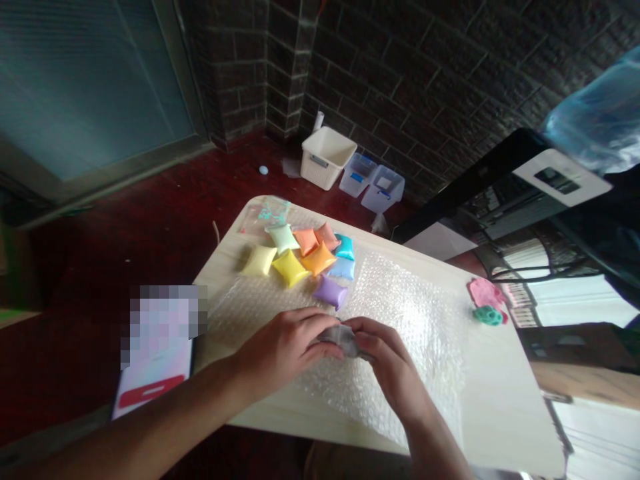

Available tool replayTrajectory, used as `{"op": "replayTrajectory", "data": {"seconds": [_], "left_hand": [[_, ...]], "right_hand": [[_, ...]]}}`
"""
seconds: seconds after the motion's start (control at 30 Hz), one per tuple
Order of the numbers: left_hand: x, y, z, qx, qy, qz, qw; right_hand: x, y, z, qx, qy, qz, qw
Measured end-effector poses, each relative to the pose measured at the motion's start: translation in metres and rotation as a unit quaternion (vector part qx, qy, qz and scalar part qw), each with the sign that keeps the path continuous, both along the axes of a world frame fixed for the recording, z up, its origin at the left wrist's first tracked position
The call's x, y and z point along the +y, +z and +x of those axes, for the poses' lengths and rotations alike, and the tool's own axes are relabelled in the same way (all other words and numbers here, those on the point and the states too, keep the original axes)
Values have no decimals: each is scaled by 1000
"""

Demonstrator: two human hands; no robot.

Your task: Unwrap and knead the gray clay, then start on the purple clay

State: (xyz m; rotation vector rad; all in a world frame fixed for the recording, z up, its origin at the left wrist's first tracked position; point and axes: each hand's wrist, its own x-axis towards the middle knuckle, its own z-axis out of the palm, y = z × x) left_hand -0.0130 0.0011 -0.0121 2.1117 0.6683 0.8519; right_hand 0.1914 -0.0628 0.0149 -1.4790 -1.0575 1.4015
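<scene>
Over the bubble wrap, my left hand and my right hand meet around a small grey packet. Fingers of both hands are closed on its two ends, and they cover much of it. Just beyond lies a purple packet, part of a cluster of several soft pillow-shaped packets. Among them are a yellow packet, an orange packet, a pale yellow packet, a pale green packet, a light blue packet and a teal packet.
The bubble wrap is spread over a light wooden table. Pink lumps and a green lump lie near its right edge. A phone-like screen is at the left. Beyond, a cream bin and clear boxes stand on the floor.
</scene>
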Motion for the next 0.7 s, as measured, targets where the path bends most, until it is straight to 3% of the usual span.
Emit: {"op": "replayTrajectory", "data": {"seconds": [0.07, 0.13, 0.2, 0.3, 0.4, 0.47, 0.6, 0.7], "left_hand": [[3, 0, -2, -13, 17, -2, 1000], [5, 0, -3, -18, 25, -3, 1000], [5, 0, -3, -21, 25, -10, 999], [4, 0, -3, -26, 19, -22, 999], [3, 1, -3, -36, 27, -51, 998], [4, 3, -2, -41, 29, -80, 996], [6, 4, -2, -39, 22, -101, 994], [5, 3, -2, -33, 4, -96, 995]], "right_hand": [[-3, 1, 2, -23, -72, 104, 992], [-7, 4, 2, -88, -123, 223, 963], [-11, 8, -1, -189, -110, 290, 932], [-16, 14, -10, -285, -52, 301, 909], [-19, 17, -22, -206, -136, 358, 900], [-23, 19, -29, -176, -146, 376, 898], [-34, 20, -33, -224, -35, 337, 914], [-39, 20, -33, -229, -9, 309, 923]]}}
